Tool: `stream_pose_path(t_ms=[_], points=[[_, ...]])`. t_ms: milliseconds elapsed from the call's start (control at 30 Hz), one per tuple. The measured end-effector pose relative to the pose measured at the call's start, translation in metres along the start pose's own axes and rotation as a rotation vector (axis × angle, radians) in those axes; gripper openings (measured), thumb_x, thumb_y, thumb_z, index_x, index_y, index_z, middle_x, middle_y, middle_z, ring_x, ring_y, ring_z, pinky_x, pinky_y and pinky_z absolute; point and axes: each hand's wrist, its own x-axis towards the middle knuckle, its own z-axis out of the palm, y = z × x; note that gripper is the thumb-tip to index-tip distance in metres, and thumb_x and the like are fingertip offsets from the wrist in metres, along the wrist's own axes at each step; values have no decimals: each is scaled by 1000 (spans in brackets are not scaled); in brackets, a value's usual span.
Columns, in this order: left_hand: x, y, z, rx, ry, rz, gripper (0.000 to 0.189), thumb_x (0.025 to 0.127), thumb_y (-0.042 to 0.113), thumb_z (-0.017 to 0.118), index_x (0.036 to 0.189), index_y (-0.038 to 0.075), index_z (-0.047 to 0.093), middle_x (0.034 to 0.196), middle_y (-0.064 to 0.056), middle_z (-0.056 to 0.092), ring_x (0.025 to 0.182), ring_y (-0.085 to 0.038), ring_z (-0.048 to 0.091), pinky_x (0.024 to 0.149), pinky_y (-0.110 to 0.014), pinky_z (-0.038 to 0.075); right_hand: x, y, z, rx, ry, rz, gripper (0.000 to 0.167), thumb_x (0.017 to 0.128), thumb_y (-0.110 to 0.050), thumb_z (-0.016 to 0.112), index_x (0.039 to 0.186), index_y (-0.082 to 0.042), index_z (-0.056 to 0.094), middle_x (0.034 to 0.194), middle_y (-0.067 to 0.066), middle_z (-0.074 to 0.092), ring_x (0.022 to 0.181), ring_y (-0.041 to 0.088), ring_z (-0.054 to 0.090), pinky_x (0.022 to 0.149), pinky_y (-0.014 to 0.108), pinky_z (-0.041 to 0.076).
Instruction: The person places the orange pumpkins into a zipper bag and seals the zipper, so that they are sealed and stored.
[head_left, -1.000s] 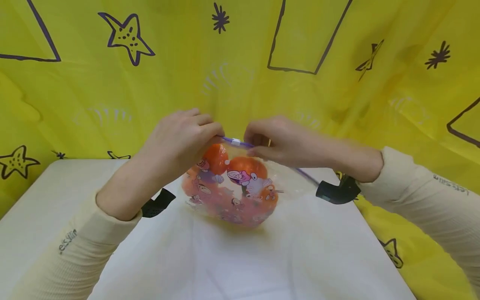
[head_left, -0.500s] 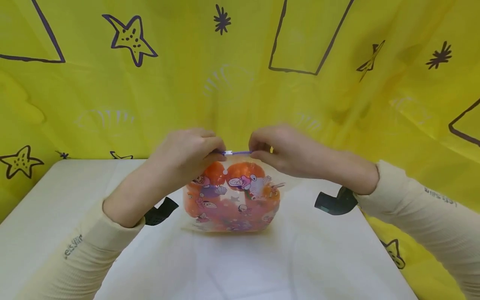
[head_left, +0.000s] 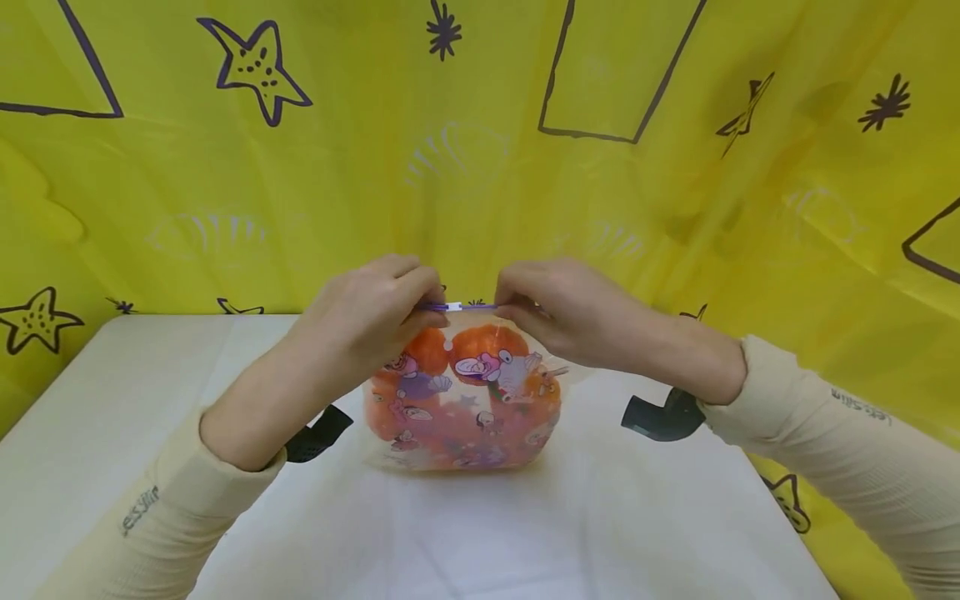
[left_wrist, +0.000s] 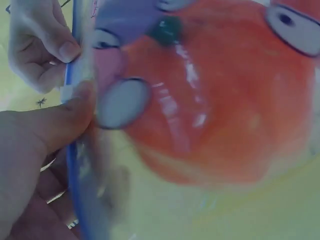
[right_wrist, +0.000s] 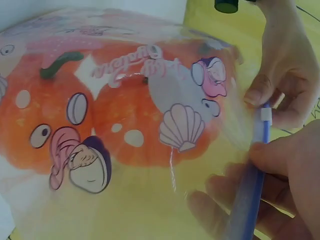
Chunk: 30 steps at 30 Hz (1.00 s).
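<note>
A clear slider zip bag (head_left: pixel 480 425) with cartoon shells and faces stands upright on the white table, several orange pumpkin-like things (head_left: pixel 491 342) inside it. Green stems show on them in the wrist views. My left hand (head_left: pixel 367 308) pinches the bag's purple-blue zip edge on the left, its thumb right by the white slider (head_left: pixel 453 307). To the right of the slider, my right hand (head_left: pixel 577 304) pinches the same edge between thumb and curled fingers. Both hands cover the ends of the zip in the head view. In the right wrist view, some right fingers (right_wrist: pixel 215 200) show through the plastic.
The white table (head_left: pixel 487 542) spreads around the bag. Behind it hangs a yellow cloth (head_left: pixel 360 183) with star and shell drawings. Black wrist mounts (head_left: pixel 663 417) stick out below both cuffs.
Both hands have come down with the bag's top edge, and the bag has gone from tilted to upright. The slider now sits further left, close to the left hand.
</note>
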Motion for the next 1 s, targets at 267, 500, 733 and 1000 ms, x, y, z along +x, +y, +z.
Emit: stream_pose_path(t_ms=[267, 500, 733, 1000], points=[[-3, -2, 4, 34, 28, 68, 15, 80, 14, 82, 91, 10, 73, 82, 0, 71, 72, -15, 67, 62, -29, 59, 0, -2, 2, 25, -11, 49, 4, 90, -8, 70, 89, -9, 67, 79, -1, 66, 72, 11, 57, 67, 25, 54], [-3, 0, 6, 68, 103, 144, 13, 76, 13, 86, 84, 12, 75, 73, 3, 71, 62, -11, 63, 56, -26, 56, 8, -12, 10, 45, -10, 27, 14, 91, -15, 72, 100, -7, 66, 84, -1, 66, 75, 10, 58, 67, 23, 53], [-5, -2, 5, 19, 95, 124, 11, 78, 7, 83, 81, 13, 75, 73, 4, 72, 60, -9, 61, 54, -26, 53, 7, -13, 21, -39, 51, -67, 7, 91, -7, 69, 95, -6, 65, 84, 2, 66, 72, 14, 59, 68, 24, 55], [-6, -1, 4, 13, 96, 147, 13, 75, 16, 87, 80, 12, 75, 72, 3, 72, 57, -10, 62, 53, -23, 52, 10, -16, 24, -106, 65, -136, 9, 92, -15, 71, 96, -8, 66, 84, -1, 65, 68, 11, 58, 63, 20, 53]])
